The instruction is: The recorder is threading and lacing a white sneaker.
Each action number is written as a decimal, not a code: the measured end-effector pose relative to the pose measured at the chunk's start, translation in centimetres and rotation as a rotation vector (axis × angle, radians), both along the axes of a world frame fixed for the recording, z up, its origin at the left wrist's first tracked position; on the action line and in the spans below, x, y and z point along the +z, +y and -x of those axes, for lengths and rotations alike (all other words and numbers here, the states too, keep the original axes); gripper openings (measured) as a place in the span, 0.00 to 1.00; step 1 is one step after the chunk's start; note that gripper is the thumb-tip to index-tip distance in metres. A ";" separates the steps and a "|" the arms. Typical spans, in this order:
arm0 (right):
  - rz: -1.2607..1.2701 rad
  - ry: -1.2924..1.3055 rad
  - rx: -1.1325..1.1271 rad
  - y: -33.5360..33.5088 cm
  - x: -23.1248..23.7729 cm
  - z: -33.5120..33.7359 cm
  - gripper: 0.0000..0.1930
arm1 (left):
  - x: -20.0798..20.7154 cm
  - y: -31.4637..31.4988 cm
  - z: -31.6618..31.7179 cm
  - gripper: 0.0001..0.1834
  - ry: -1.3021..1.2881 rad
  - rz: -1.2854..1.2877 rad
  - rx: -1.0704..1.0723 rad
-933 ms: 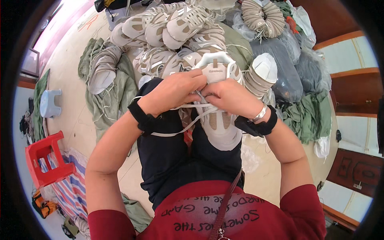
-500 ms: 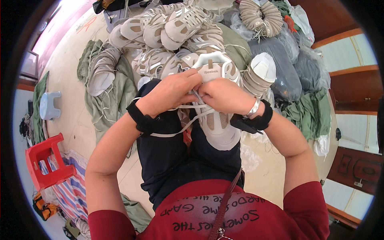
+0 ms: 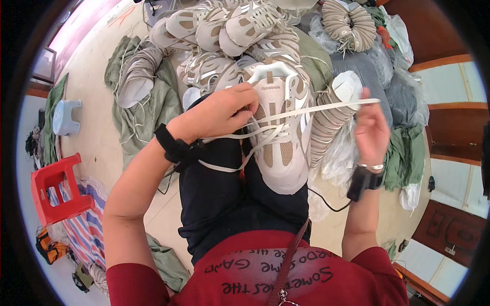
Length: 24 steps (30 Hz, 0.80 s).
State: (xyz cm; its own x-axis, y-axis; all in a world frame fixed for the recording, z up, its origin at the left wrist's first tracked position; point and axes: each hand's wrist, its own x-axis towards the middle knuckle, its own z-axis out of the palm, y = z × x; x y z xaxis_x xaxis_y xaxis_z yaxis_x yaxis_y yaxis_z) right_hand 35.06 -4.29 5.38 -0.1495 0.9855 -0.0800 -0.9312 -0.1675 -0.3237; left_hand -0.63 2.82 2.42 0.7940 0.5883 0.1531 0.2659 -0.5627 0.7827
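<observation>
On my lap rests a beige and white sneaker (image 3: 282, 163), its toe toward me and its tongue upright. My right hand (image 3: 372, 130), out to the right of the shoe, pinches the end of a cream shoelace (image 3: 326, 108), which runs taut across the shoe. At the shoe's left edge my left hand (image 3: 230, 109) is closed by the lacing, its fingertips against the laces; exactly what they grip is partly hidden. A loose loop of lace hangs below the left hand, over my dark trousers.
Beyond my knees lies a heap of similar sneakers (image 3: 212, 69). Stacked shoe parts (image 3: 332, 120) stand right of the shoe, another stack (image 3: 137, 81) on green cloth at left. Grey plastic bags (image 3: 357, 71) lie far right. A red stool (image 3: 53, 194) and blue stool (image 3: 65, 117) stand left.
My right hand has moved from the middle of the laces out to the right, drawing a lace straight across the shoe. The left hand stays at the shoe's left edge.
</observation>
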 end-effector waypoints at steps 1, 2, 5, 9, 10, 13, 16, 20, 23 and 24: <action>-0.009 0.222 -0.015 -0.1 0.1 -1.7 0.14 | -0.2 0.1 0.3 0.08 -0.010 -0.014 0.009; -0.006 0.224 -0.013 -0.3 0.4 -3.0 0.14 | -0.2 -0.1 0.1 0.08 -0.008 -0.012 0.011; -0.109 0.136 -0.219 -0.8 1.4 -6.8 0.15 | 0.7 -1.2 -0.6 0.07 -0.126 0.004 0.156; -0.197 0.126 -0.356 -0.9 1.8 -10.3 0.12 | 1.6 -3.1 -0.9 0.08 -0.125 -0.131 0.308; -0.191 0.085 -0.424 -0.9 1.5 -11.2 0.12 | 1.7 -3.5 -0.9 0.09 -0.086 -0.235 0.264; -0.156 0.099 -0.494 -0.8 0.6 -12.8 0.10 | 1.7 -4.9 -2.1 0.10 0.030 -0.240 0.258; 0.131 -0.732 -0.513 -0.3 -0.1 -6.6 0.14 | 1.3 -5.4 -2.2 0.11 0.062 -0.262 0.314; -0.055 -1.733 -0.446 -0.3 -0.3 0.8 0.15 | 1.2 -5.6 -2.5 0.10 0.113 -0.216 0.361; -0.518 -2.054 -0.304 0.1 0.0 5.1 0.14 | 1.1 -5.5 -2.4 0.09 0.189 -0.212 0.336; -0.517 -2.052 -0.306 0.4 0.3 6.5 0.14 | 1.1 -5.5 -2.4 0.09 0.191 -0.214 0.334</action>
